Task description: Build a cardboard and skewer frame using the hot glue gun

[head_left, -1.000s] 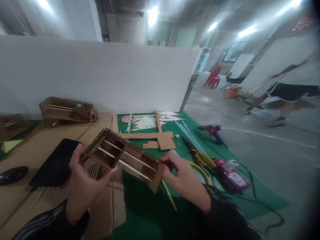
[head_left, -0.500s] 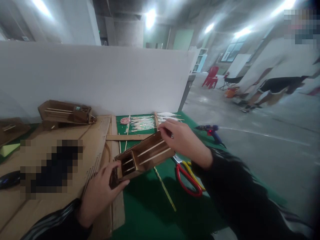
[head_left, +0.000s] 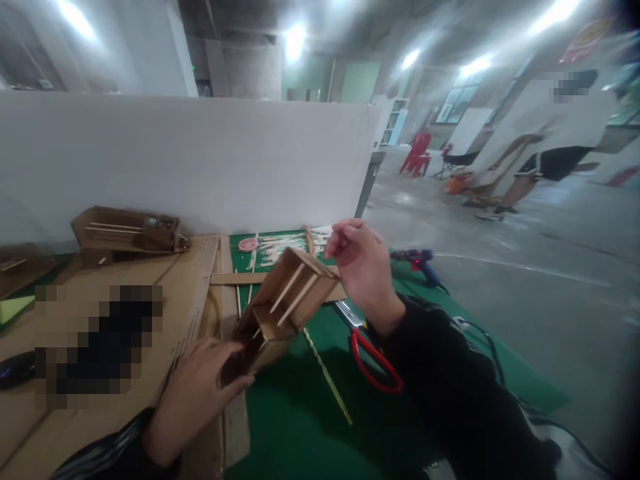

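Note:
A small cardboard box (head_left: 300,293) with thin sticks across its compartments is tilted, its far end raised. My left hand (head_left: 200,387) grips its near left end between thumb and fingers. Just beyond the raised end is my right hand (head_left: 361,263), off the box, its fingers curled together; whether something small is between them I cannot make out. Scissors (head_left: 377,363) with red handles lie below my right hand, partly covered by my sleeve. A twisted yellowish stick (head_left: 327,377) rests on the green table surface (head_left: 290,420).
A blue glue gun (head_left: 420,263) lies right of my right hand. Behind are bagged white sticks (head_left: 280,247) and a cardboard strip (head_left: 230,279). Another cardboard box (head_left: 125,230) sits left, before a white panel (head_left: 200,160). A person (head_left: 555,160) bends over in the background.
My right hand has let go of the box and moved slightly up. The box's far end has tipped upward in my left hand. The person in the background has shifted.

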### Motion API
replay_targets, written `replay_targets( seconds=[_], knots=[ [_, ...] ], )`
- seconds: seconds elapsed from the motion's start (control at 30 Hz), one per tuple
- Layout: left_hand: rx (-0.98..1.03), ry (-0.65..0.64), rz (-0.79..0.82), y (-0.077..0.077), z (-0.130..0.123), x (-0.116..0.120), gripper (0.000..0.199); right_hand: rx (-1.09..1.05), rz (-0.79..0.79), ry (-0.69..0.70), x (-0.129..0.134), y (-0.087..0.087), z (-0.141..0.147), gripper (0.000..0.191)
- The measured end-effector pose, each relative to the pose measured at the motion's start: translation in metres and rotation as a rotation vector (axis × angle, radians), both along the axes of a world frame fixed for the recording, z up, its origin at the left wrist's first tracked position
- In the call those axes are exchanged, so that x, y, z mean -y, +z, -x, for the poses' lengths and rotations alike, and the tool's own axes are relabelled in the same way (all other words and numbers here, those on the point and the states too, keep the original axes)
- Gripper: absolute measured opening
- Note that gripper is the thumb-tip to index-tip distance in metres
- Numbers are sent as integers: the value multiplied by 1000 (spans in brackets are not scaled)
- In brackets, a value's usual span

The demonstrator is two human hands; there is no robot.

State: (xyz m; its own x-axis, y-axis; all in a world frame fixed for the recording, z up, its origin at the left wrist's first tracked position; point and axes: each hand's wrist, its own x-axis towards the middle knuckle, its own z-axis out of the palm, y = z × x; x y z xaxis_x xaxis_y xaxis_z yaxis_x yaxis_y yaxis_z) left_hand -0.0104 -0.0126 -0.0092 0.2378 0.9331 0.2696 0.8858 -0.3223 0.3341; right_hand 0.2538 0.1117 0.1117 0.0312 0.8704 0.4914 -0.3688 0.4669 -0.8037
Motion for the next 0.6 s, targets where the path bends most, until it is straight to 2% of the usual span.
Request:
replay_targets(
  seconds=[0.1,0.17,0.27,0.37,0.6],
  knots=[
    [-87,56,34,0,-3,0,39,-27,62,5,14,5,-1,8],
    [-115,40,59,-1,-6,0,42,-51,147,33,24,7,-2,10],
    [-117,-11,80,-3,-9,1,34,-149,274,145,40,7,-2,11],
    [-129,-20,61,-4,-14,-1,30,-221,357,274,55,3,-1,14],
    [-161,7,52,-8,-21,-5,40,-290,486,487,84,-18,6,28]
  ],
)
